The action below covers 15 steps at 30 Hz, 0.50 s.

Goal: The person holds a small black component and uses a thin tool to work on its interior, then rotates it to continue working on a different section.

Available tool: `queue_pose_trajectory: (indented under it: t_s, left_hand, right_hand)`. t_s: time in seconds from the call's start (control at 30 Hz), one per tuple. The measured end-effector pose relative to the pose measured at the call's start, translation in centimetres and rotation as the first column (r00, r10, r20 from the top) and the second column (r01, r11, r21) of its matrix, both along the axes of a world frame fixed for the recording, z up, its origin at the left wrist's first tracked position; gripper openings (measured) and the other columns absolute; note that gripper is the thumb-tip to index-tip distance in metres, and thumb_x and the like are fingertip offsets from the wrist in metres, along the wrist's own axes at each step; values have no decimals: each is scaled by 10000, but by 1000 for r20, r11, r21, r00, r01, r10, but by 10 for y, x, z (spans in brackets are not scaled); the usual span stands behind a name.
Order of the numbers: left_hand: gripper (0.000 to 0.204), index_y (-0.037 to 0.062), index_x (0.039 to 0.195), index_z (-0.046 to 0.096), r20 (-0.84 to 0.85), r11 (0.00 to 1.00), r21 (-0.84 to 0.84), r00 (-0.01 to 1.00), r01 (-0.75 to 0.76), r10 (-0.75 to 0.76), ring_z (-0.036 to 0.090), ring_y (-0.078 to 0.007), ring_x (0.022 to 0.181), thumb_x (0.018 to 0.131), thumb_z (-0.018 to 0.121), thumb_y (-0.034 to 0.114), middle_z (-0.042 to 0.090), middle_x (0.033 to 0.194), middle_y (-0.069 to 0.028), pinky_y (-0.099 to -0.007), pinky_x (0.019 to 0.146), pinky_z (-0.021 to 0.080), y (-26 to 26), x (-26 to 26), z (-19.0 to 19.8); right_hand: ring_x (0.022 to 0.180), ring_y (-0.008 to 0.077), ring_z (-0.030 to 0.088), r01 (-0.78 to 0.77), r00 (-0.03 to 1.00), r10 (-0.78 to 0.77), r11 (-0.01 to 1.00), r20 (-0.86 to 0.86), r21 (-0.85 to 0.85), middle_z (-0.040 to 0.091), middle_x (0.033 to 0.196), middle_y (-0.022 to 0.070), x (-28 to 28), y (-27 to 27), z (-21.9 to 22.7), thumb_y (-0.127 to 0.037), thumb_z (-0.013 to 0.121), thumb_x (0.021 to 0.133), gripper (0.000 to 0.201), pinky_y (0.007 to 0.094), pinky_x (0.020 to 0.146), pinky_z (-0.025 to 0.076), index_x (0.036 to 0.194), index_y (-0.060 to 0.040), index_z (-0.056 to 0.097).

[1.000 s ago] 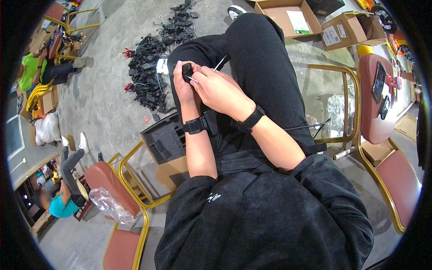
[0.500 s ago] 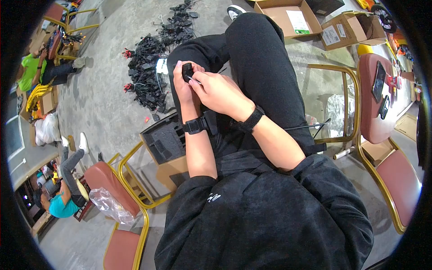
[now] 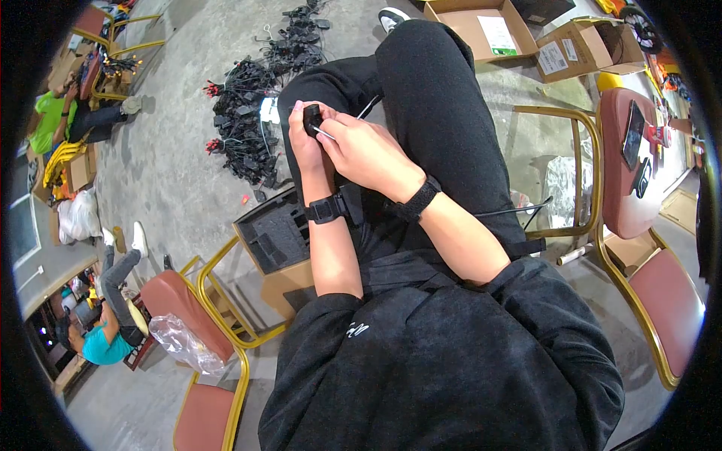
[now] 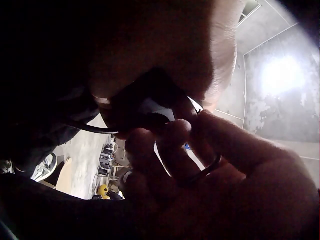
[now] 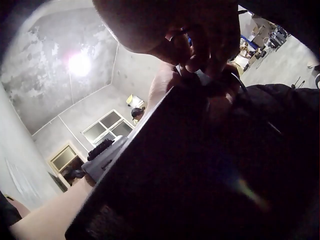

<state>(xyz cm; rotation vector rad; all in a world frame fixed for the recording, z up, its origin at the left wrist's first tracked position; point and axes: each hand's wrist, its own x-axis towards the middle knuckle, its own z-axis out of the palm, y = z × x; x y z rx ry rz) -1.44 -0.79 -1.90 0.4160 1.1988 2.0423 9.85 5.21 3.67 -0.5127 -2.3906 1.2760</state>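
Observation:
Above the crossed legs, my left hand [image 3: 307,146] grips a short black cylinder [image 3: 312,115], upright between thumb and fingers. My right hand [image 3: 370,150] meets it from the right and pinches a thin pale cord [image 3: 324,133] against the cylinder's lower side. Beyond the right knuckles a thin cable [image 3: 369,107] sticks out, pale below and black at its end. In the left wrist view, a dark cable [image 4: 95,129] runs into curled, shadowed fingers [image 4: 180,142]. The right wrist view is mostly dark, with fingertips [image 5: 192,62] close together at the top. What joins cord and cylinder is hidden.
A heap of black cabled parts [image 3: 244,124] lies on the floor ahead left. A foam-lined box [image 3: 274,240] stands by the left forearm. Chairs flank both sides; a phone [image 3: 633,135] rests on the right seat [image 3: 617,203]. Cardboard boxes [image 3: 496,30] sit ahead right.
The cable end beyond the right hand dipped mostly out of sight half a second ago and shows again now. Both hands keep nearly the same place and hold.

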Motion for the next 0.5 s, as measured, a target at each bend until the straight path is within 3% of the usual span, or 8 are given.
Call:
queue_pose_trajectory:
  t_s: [0.17,0.37,0.5]
  left_hand:
    - [463,22,709,492,22,999,-14,999,-36,37,490,-174,641,967,337,374,498,662,-60,-321,675,444,2,3,2]
    - [468,31,702,491,-2,1000,-22,1000,-19,19,488,-173,642,968,331,382,497,658,-55,-329,698,448,2,3,3]
    - [468,32,701,492,14,999,-23,1000,-22,22,488,-175,641,966,333,384,495,651,-53,-328,700,446,2,3,3]
  right_hand:
    - [730,377,626,-8,1000,8,1000,13,-2,619,839,214,1,0,3,-169,513,892,186,451,656,519,842,3,565]
    - [812,413,600,-17,996,24,997,84,-76,617,877,232,1,0,4,-176,516,901,195,475,705,484,871,10,564]
    - [715,384,624,-13,1000,13,1000,27,19,626,800,216,0,-1,-1,-190,505,898,208,452,639,517,851,4,564]
